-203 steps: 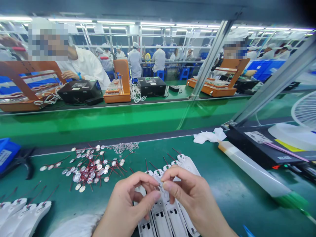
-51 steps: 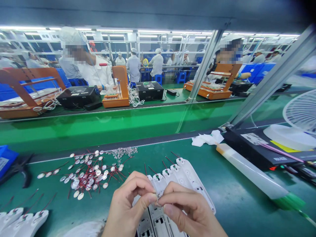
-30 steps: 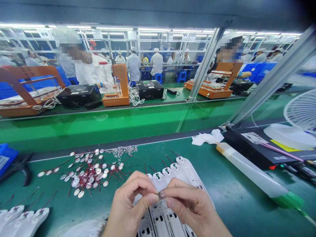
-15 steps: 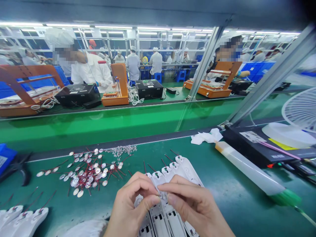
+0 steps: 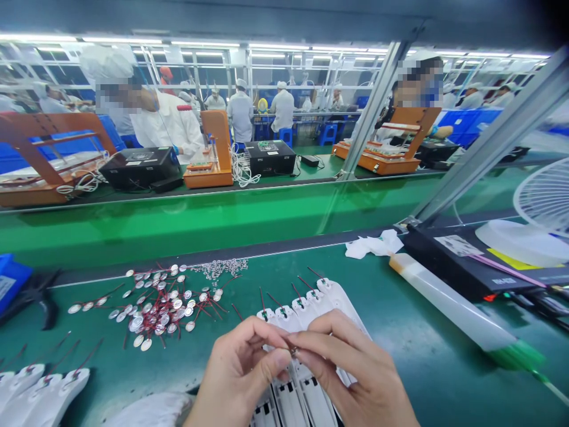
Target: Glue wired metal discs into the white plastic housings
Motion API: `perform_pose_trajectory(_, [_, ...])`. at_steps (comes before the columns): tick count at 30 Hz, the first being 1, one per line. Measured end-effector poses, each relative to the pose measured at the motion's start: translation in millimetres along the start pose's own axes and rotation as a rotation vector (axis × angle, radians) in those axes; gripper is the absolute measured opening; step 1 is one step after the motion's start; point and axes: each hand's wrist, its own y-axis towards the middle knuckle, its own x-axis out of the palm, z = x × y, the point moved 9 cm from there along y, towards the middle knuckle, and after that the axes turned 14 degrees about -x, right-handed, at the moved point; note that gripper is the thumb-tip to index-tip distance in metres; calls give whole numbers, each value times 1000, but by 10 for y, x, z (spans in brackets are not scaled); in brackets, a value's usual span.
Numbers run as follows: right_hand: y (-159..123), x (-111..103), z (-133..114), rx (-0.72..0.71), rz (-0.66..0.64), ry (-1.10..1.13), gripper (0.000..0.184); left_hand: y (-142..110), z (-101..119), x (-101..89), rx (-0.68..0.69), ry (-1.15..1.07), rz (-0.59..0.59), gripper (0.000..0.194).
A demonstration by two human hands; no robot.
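My left hand (image 5: 240, 376) and my right hand (image 5: 351, 370) meet at the bottom centre, both pinching one tiny metal part (image 5: 294, 351) between thumb and forefinger. Right under them lies a fanned row of white plastic housings (image 5: 320, 302) with short red wires at their tops. To the left is a heap of small silver discs with red leads (image 5: 160, 302), and beyond it a little pile of tiny clear parts (image 5: 222, 267).
More white housings (image 5: 42, 385) lie at bottom left, by black pliers (image 5: 40, 293) and a blue bin (image 5: 11, 279). A long translucent tube with a green tip (image 5: 457, 311), crumpled tissue (image 5: 376, 244), a black box (image 5: 480, 264) and a white fan (image 5: 544, 198) fill the right. Workers sit behind the green conveyor (image 5: 200, 219).
Both hands stay pinched together over the housings, shifting slightly while working the tiny part. The view has drifted a little; nothing else on the mat has moved.
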Motion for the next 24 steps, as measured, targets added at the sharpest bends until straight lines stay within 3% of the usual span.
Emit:
perform_pose_trajectory(7, [73,-17,-82,-43,-23,-43,15,44,-36,53,-42,-32,-37,33])
perform_pose_trajectory(19, [-123,-15,-48,4,186,-118,17,66,-164,115,-103,-94,-108,38])
perform_pose_trajectory(24, [-117,7,-83,-40,171,-143,19,73,-266,149,-171,-152,-128,36])
